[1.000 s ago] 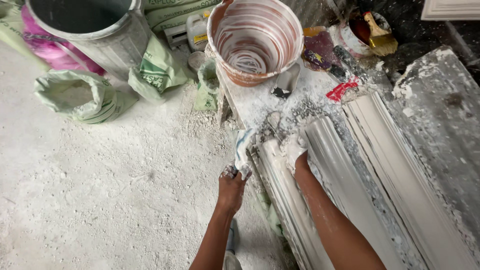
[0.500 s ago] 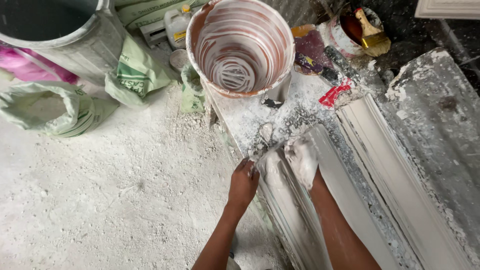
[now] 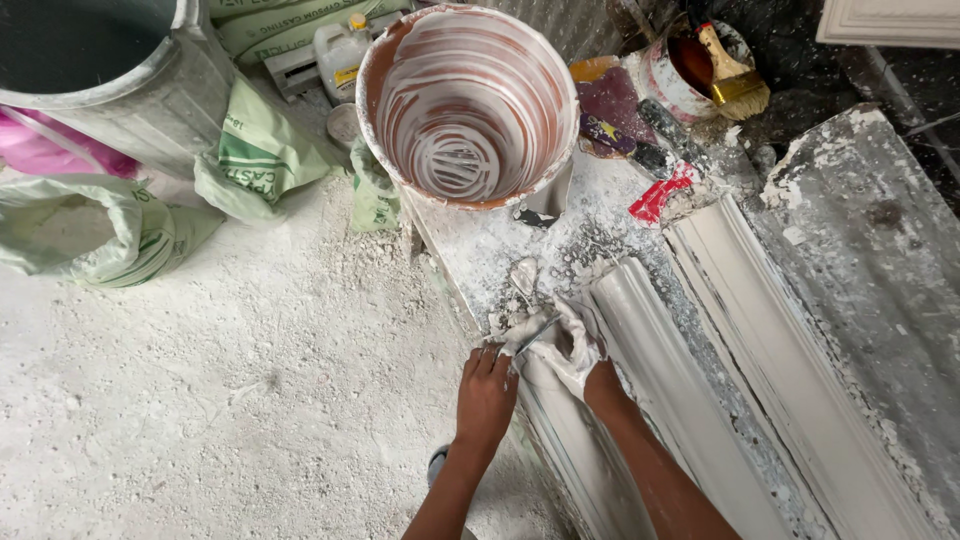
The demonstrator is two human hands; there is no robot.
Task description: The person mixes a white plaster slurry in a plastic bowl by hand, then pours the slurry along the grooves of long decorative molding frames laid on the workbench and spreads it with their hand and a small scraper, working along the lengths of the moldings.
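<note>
While both hands work at the near end of a plaster moulding, the scene reads as follows.

Left hand: the left hand (image 3: 487, 385) lies palm down on the near end of the plaster moulding (image 3: 640, 400), fingers bent over its left edge and pressing it; it holds nothing separate.
Right hand: the right hand (image 3: 565, 345), coated in wet white plaster, is clenched around a thin metal tool (image 3: 535, 335) whose shaft runs diagonally towards the left hand.
Plaster moulding: a long white ribbed length lying on the workbench (image 3: 860, 270), running from the hands to the lower right; a second moulding (image 3: 790, 370) lies just beside it on the right.
Workbench: its surface is crusted with dried plaster and crumbs.
Mixing bucket: a round bucket (image 3: 465, 105), streaked white over brown inside, stands at the far end of the bench.
Brush: a yellow-bristled brush (image 3: 730, 75) rests in a small pot (image 3: 680, 75) to the right of the bucket.
Floor: a grey bin (image 3: 110, 80) and green-printed sacks (image 3: 250, 155) stand on powder-covered ground (image 3: 200, 400).
</note>
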